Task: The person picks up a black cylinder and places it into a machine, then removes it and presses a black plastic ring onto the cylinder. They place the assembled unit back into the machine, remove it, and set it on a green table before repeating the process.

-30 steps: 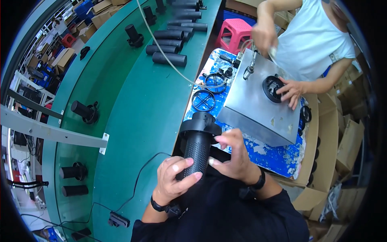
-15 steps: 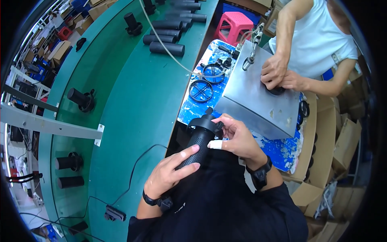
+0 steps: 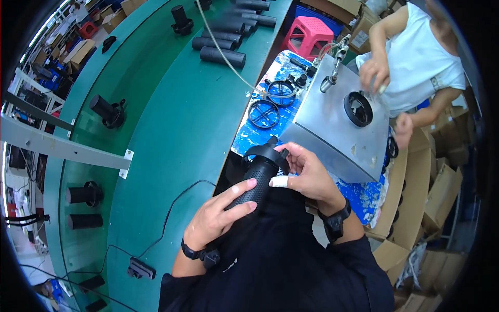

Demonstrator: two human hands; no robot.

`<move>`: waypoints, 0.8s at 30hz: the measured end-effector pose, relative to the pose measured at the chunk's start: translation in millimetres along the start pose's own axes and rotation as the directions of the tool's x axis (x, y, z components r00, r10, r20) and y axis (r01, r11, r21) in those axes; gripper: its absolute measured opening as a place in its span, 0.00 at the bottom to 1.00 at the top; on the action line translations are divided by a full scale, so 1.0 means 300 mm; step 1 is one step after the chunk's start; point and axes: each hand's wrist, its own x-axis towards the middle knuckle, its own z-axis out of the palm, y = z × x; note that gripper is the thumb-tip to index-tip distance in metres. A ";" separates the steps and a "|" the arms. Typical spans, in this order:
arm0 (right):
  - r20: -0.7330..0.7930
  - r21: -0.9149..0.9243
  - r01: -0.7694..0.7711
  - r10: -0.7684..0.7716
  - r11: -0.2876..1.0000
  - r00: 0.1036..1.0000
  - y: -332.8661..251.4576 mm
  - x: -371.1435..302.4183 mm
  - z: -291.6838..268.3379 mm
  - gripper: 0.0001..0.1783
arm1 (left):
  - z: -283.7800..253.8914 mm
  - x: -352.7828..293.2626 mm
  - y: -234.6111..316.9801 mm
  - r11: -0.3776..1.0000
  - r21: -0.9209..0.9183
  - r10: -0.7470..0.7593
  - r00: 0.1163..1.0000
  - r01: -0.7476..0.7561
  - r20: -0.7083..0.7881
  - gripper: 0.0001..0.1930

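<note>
In front of my body I hold a black perforated cylinder (image 3: 258, 178) on a slant, its far end inside a black ring collar (image 3: 261, 151). My left hand (image 3: 218, 214) is closed around the cylinder's near part, thumb and fingers on opposite sides. At the collar's right side, my right hand (image 3: 311, 176) pinches a small protruding part with bent fingers. White tape wraps that hand's thumb, which lies close to the cylinder. The fingertips partly cover the protruding part, so its exact shape is hidden.
A green conveyor (image 3: 166, 130) on the left carries black cylinders (image 3: 222, 56) and collared ones (image 3: 106, 111). Right of me, a metal box (image 3: 338, 135) bears a black round part (image 3: 358, 109). Black rings (image 3: 263, 114) lie on a blue surface. A co-worker (image 3: 416, 62) stands beyond.
The co-worker's hands have come off the metal box and moved apart, uncovering the black round part. My hands keep their hold on the cylinder and collar; the view has shifted slightly.
</note>
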 end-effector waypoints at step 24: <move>0.120 -0.680 0.200 -0.161 0.705 0.980 -0.064 -0.015 -0.024 0.29 | 0.012 -0.066 -0.019 1.000 -0.012 0.015 1.000 -0.015 0.015 0.24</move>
